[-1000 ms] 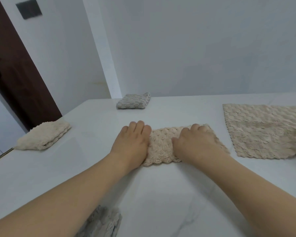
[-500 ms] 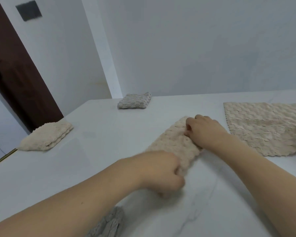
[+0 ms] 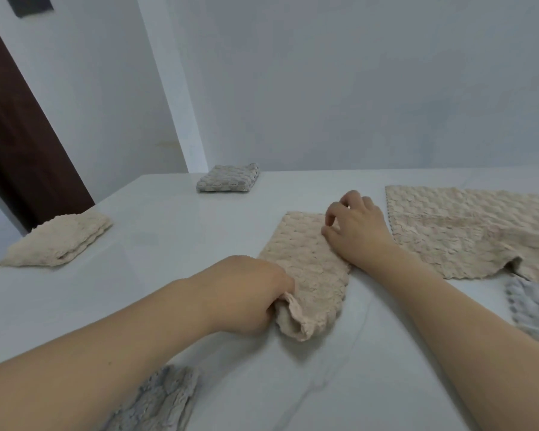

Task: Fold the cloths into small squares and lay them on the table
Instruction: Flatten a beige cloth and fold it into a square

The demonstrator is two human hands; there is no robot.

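Observation:
A beige textured cloth (image 3: 305,259), folded into a long strip, lies on the white table (image 3: 168,244), running away from me. My left hand (image 3: 246,293) grips its near end, which is lifted and curled up off the table. My right hand (image 3: 355,228) rests on the strip's far right part with its fingers bent, fingertips on the cloth. A second beige cloth (image 3: 467,231) lies spread out unfolded to the right.
A folded beige cloth (image 3: 59,241) sits at the table's left edge, a folded grey one (image 3: 229,178) at the back by the wall. Grey cloths lie at the near edge (image 3: 159,399) and at the right (image 3: 532,309). A dark door (image 3: 16,135) stands on the left.
The strip has been turned from lying sideways to pointing away from me. My left hand came to the near end and lifted it; my right hand went to the far end.

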